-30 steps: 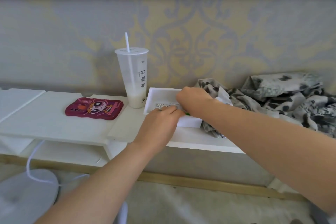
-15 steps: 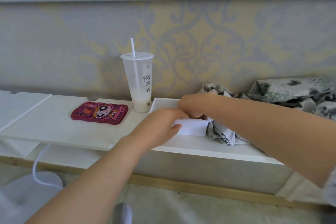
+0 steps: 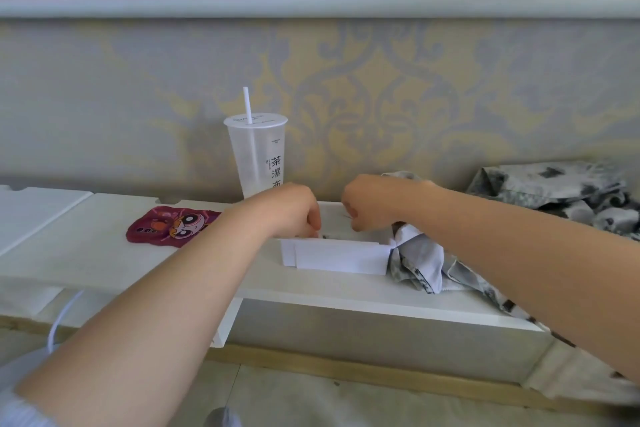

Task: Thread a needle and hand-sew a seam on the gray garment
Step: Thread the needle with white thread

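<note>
Fingers [image 3: 313,222] of left hand [image 3: 291,208] and right hand [image 3: 367,204] curl over one white cardboard box [image 3: 339,257]; whether they grip anything cannot be told. One gray patterned garment [image 3: 419,253] touches the box. One frosted plastic cup [image 3: 258,156], label begins "茶瀑".

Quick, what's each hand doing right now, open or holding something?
Left hand: fingers curled down into the white box; cannot tell if it holds anything.
Right hand: curled over the box; what it holds, if anything, is hidden.

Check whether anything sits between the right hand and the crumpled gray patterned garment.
Nothing visible does. The right hand is over the open white rectangular box, and the crumpled gray patterned garment lies against the box's right end, directly below that wrist.
</note>
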{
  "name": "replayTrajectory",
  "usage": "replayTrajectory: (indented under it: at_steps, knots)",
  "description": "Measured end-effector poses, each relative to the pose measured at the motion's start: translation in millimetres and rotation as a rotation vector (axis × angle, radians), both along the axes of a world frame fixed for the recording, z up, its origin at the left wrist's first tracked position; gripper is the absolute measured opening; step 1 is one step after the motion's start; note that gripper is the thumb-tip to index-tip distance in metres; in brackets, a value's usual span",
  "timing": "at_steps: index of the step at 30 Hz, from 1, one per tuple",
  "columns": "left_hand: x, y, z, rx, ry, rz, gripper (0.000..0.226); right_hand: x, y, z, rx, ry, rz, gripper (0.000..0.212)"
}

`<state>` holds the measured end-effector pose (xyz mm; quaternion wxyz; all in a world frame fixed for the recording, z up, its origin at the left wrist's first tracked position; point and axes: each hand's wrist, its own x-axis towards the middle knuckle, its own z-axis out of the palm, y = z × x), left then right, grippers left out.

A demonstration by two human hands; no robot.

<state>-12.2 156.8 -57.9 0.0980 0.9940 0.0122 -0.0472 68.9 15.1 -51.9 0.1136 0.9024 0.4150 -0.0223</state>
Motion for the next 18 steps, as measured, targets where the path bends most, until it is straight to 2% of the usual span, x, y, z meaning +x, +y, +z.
replayTrajectory:
  at_steps: [5, 10, 13, 15, 18]
  knots:
    - [16.8, -12.1, 2.8, 0.219, 0.166, 0.021, 0.031, 1.7, -8.6, 9.6, 0.155, 0.02, -0.011, 0.019]
    - [21.5, -16.7, 1.9, 0.274, 0.204, 0.021, 0.035, -3.5, -21.4, 14.1, 0.515, 0.203, -0.072, 0.009]
    - [17.8, -10.6, -3.4, 0.138, 0.052, 0.057, 0.037, -14.8, -30.3, 18.0, 0.707, 0.439, -0.155, 0.008]
    - [8.8, -7.7, -2.7, -0.003, -0.123, 0.069, 0.034, -25.6, -37.5, 19.7, 0.791, 0.706, -0.19, 0.016]
    - [-12.8, -4.3, 5.2, -0.34, -0.276, 0.113, 0.022, -38.6, -47.4, 17.2, 0.772, 1.033, -0.178, 0.016]
